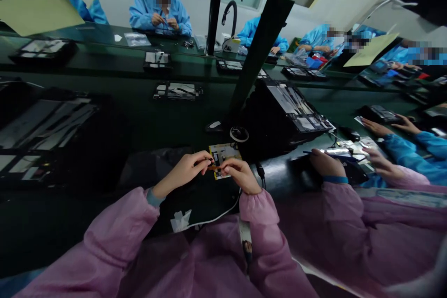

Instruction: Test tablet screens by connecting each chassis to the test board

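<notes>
My left hand [185,170] and my right hand [239,174] meet in front of me, both in pink sleeves. Between their pinched fingertips is a small orange strip [213,167], which lies across a small yellowish circuit board [223,156]. My right hand's fingers rest on the board's lower edge. The board sits over a dark work mat [195,195].
A black tray of parts [296,111] stands tilted just beyond the board, and a large dark tray [42,135] is at the left. A co-worker's hands [326,163] in pink sleeves work at my right. A green conveyor [139,116] carries several trays; people in blue sit beyond.
</notes>
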`<state>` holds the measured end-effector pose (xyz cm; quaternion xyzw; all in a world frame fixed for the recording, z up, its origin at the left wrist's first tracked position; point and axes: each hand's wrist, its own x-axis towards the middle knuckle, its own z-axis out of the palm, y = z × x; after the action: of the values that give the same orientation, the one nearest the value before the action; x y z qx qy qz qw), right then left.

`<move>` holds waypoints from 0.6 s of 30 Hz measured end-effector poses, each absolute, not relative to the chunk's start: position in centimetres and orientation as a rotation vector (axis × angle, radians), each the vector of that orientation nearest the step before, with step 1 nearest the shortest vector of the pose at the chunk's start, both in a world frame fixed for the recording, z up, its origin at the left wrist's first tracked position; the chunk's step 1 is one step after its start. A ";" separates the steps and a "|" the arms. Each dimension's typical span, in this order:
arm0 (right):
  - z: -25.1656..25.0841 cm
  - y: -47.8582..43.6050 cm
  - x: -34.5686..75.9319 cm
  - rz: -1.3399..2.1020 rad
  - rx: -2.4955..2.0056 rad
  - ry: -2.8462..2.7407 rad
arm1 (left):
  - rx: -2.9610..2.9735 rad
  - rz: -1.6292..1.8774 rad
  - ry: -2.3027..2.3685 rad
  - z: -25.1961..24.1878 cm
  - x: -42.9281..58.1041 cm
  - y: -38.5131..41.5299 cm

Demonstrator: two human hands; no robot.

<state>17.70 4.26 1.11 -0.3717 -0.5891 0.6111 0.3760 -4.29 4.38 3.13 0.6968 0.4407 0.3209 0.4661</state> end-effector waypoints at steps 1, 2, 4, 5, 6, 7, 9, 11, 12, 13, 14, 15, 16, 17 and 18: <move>1.2 4.7 17.1 1.507 -0.933 -1.536 | 1.705 0.791 1.084 3.1 -4.3 4.3; 1.3 5.1 16.6 1.453 -0.916 -1.564 | 1.703 0.792 1.087 3.0 -4.4 4.2; 1.3 5.7 15.7 1.418 -0.894 -1.612 | 1.687 0.793 1.090 3.0 -4.6 4.2; 1.3 5.9 15.4 1.439 -0.895 -1.626 | 1.670 0.790 1.093 2.9 -4.7 4.1; 1.2 6.0 15.1 1.473 -0.905 -1.638 | 1.650 0.788 1.098 2.9 -4.8 4.1; 1.1 6.1 14.9 1.503 -0.923 -1.655 | 1.630 0.787 1.107 2.9 -4.9 4.1; 1.0 6.3 14.7 1.500 -0.976 -1.714 | 1.608 0.785 1.132 2.8 -5.0 4.0; 1.0 6.4 14.6 1.398 -1.032 -1.808 | 1.623 0.778 1.152 2.7 -5.0 4.0; 1.2 6.4 14.5 1.323 -1.050 -1.862 | 1.647 0.772 1.162 2.6 -5.0 4.0; 1.3 6.4 14.5 1.244 -1.059 -1.911 | 1.681 0.766 1.176 2.6 -4.9 4.0; 1.4 6.5 14.5 1.173 -1.060 -1.952 | 1.728 0.767 1.193 2.5 -4.9 4.0; 1.6 6.5 14.5 1.117 -1.056 -1.984 | 1.784 0.779 1.213 2.5 -4.8 4.1; 1.6 6.6 14.5 1.072 -1.052 -2.007 | 1.850 0.800 1.234 2.4 -4.7 4.1; 1.7 6.6 14.5 1.039 -1.051 -2.023 | 1.921 0.829 1.252 2.3 -4.6 4.2; 1.6 6.6 14.5 1.016 -1.054 -2.035 | 1.994 0.857 1.264 2.2 -4.5 4.2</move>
<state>14.46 6.60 1.64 -0.3995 -0.7712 0.3850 0.3122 -4.54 4.22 2.17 0.7549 0.4784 0.3246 0.3098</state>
